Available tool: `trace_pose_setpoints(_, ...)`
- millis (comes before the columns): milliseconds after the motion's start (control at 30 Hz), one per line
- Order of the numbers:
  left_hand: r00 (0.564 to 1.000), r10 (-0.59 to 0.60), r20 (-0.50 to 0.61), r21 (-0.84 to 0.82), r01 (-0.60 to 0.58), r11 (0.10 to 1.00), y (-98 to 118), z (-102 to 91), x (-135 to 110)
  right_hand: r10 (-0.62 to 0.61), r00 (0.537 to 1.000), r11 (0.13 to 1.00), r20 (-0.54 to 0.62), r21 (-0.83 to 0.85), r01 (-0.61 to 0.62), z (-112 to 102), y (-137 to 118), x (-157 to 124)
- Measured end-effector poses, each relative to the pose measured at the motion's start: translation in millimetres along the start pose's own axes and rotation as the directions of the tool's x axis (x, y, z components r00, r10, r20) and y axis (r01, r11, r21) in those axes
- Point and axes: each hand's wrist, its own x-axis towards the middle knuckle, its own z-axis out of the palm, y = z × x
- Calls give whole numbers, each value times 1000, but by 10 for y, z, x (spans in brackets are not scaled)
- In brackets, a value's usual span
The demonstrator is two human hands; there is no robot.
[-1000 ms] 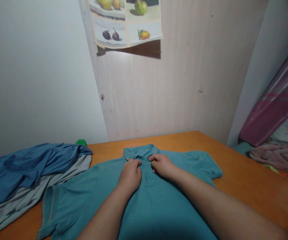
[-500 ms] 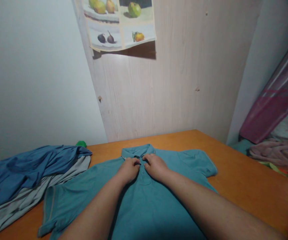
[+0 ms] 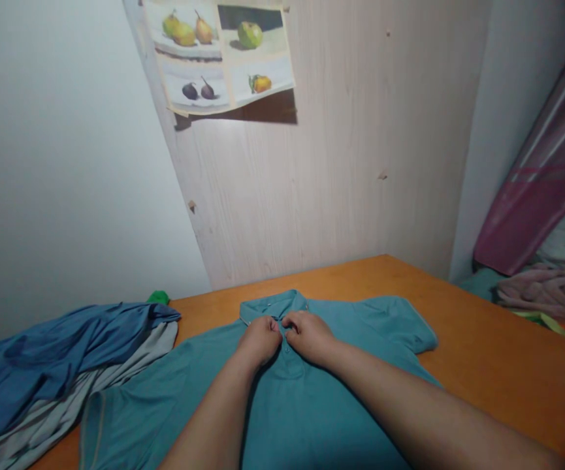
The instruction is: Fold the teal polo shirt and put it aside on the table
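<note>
A teal polo shirt (image 3: 306, 405) lies spread front side up, its collar (image 3: 275, 304) at the far end and its short sleeves out to both sides. At the upper placket, just below the collar, my left hand (image 3: 261, 341) pinches the left edge of the cloth. Facing it, my right hand (image 3: 309, 336) is closed on the placket's other edge, fingers curled. The fingertips of both hands nearly meet. A small button (image 3: 287, 349) shows on the placket below them. Whatever lies right between the fingertips is too small to make out.
The shirt rests on an orange-brown table (image 3: 498, 365). To the left are a heaped blue garment (image 3: 66, 352), a grey one (image 3: 135, 356) under it and a green object (image 3: 159, 297). A fruit poster (image 3: 223, 62) hangs on the wall; a pink curtain-like sheet (image 3: 532, 176) and piled cloths (image 3: 551, 290) are at right.
The view has tilted up slightly and shifted. Both hands stay at the placket, and their fingertips have come a little closer together.
</note>
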Motion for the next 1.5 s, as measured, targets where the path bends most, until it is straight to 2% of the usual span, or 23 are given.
trace_pose_setpoints(167, 999, 37, 13, 171, -38, 985, 34, -1, -12, -16, 999, 998, -30, 52, 18, 24, 50, 3)
trace_pose_setpoints(367, 997, 66, 51, 239, -77, 968, 90, -28, -33, -69, 994, 987, -84, 141, 80, 98, 138, 41)
trace_pose_setpoints(933, 982, 128, 139, -62, -120, 991, 115, -155, -71, -70, 989, 968, -131, 232, 100, 129, 147, 36)
trace_pose_setpoints(1167, 982, 130, 134, -110, -116, 987, 150, -130, -55, -70, 984, 947, -161, 299, 117, 172, 155, 59)
trace_pose_setpoints(1500, 988, 41, 149, -79, -30, 996, 162, -104, -59, -14, 990, 940, -138, 335, 60, 200, 157, 76)
